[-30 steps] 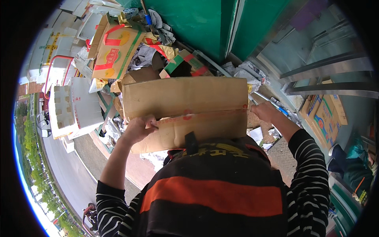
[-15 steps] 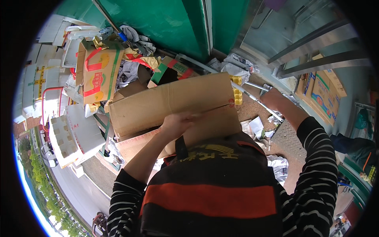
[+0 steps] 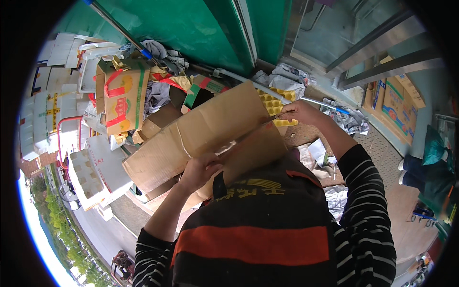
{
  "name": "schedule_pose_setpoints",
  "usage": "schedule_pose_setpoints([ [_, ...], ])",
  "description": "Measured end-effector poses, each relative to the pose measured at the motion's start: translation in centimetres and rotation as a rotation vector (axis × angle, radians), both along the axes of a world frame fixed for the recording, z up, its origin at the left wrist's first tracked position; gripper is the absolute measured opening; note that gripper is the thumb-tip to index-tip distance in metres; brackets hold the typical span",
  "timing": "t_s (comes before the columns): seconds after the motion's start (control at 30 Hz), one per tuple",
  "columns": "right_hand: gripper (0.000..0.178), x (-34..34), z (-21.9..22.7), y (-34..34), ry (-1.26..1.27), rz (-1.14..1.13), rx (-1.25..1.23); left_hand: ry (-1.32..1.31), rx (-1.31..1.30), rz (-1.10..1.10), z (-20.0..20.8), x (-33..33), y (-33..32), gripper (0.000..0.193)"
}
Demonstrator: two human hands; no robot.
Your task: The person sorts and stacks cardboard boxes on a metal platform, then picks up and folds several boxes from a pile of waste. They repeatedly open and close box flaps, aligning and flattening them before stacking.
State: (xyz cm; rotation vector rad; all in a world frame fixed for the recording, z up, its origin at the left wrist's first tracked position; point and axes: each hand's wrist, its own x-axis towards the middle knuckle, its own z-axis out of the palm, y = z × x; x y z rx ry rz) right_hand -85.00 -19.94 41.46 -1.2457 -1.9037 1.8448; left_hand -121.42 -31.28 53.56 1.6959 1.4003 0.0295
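Tilted further now, the box (image 3: 205, 136) sits against my apron (image 3: 253, 241), likely for bracing. My left hand (image 3: 200, 171) curls at its seam, grip unclear; my right hand (image 3: 297, 113) pinches 1 thin strip (image 3: 273, 117) at its corner.

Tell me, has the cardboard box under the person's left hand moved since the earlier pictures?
Yes: judged against the yellow egg tray, the cardboard box now lies further left, leaving more of the tray uncovered.
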Motion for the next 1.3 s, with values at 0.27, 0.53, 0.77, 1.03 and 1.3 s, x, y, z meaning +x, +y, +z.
schedule_pose_setpoints([
  [0.27,0.018,-2.2,3.3,3.7,-0.439,0.464,0.246,-0.139,-0.003,-0.015,-0.6,-0.9,-1.0,0.016],
  [0.53,0.022,-2.6,1.1,2.2,-0.616,0.689,0.078,-0.176,-0.214,0.102,0.2,-1.0,-2.2,0.014],
  [0.77,0.028,-1.5,-3.4,-3.7,-0.488,0.436,0.020,-0.684,-0.973,1.270,-2.7,-3.4,-3.6,0.041],
  [1.03,0.023,-1.4,-4.5,-6.5,-0.293,-0.071,0.214,-1.116,-0.532,1.636,-4.0,-4.0,-3.9,0.037],
  [1.3,0.041,-4.9,-10.2,-5.9,-0.172,-0.546,0.367,-1.033,-0.485,1.305,-3.1,-6.0,-4.4,0.034],
])
